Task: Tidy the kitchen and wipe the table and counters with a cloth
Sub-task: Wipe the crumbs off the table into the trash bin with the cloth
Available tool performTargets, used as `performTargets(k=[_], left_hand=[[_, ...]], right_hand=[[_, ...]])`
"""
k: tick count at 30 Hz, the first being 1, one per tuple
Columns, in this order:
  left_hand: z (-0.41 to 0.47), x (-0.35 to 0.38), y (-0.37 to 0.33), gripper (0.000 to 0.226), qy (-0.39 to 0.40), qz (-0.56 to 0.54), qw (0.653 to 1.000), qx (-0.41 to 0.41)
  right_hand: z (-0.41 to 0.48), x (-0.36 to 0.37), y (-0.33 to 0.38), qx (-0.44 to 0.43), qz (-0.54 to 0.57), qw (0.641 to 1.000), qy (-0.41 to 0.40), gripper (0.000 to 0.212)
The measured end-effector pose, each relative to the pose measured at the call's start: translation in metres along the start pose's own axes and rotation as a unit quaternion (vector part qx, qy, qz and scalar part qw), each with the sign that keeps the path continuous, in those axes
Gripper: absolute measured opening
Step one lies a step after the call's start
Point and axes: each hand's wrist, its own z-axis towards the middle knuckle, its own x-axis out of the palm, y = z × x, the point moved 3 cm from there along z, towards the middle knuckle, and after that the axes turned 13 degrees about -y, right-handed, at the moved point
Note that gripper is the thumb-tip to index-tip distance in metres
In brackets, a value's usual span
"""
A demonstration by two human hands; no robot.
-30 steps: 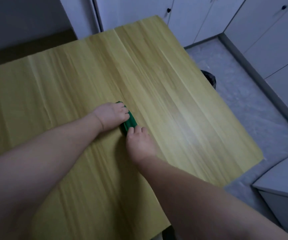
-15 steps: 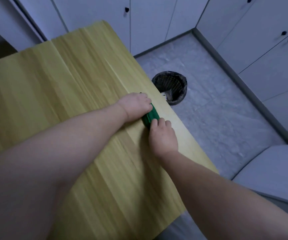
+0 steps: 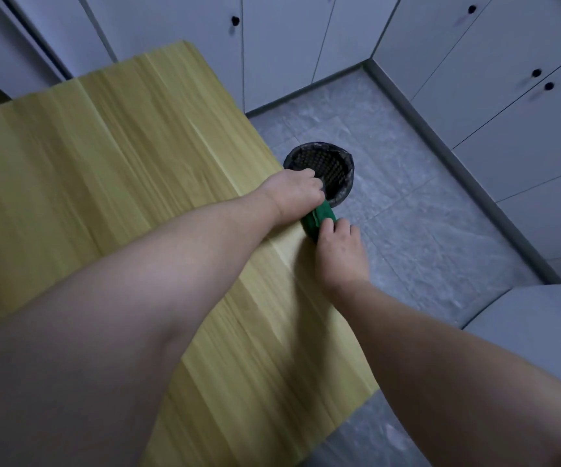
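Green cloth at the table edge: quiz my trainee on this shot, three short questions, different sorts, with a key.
1. True or false: the green cloth lies in the middle of the wooden table.
2. What stands on the floor beyond the cloth? A) stool B) black waste bin C) bucket
3. How many hands touch the cloth?
Key: 1 false; 2 B; 3 two, left hand and right hand.

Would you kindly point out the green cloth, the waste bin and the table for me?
green cloth (image 3: 317,219): head view, folded middle.
waste bin (image 3: 336,166): head view, mesh wall.
table (image 3: 120,163): head view, bare top.
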Motion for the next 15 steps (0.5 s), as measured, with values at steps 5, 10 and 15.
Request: performTargets(k=[5, 10, 15], left_hand=[[-0.043, -0.014, 0.007, 0.028, -0.008, 0.012, 1.000, -0.011], [-0.119, -0.024, 0.017, 0.030, 0.007, 0.026, 1.000, 0.001], [-0.230, -0.018, 0.032, 0.029, 0.040, 0.037, 0.999, 0.003]], right_hand=[[-0.020, -0.013, 0.023, -0.023, 0.007, 0.999, -0.024, 0.020], [-0.060, -0.023, 0.089, -0.053, 0.053, 0.997, -0.022, 0.020], [-0.113, -0.028, 0.178, -0.102, 0.092, 0.991, 0.000, 0.021]])
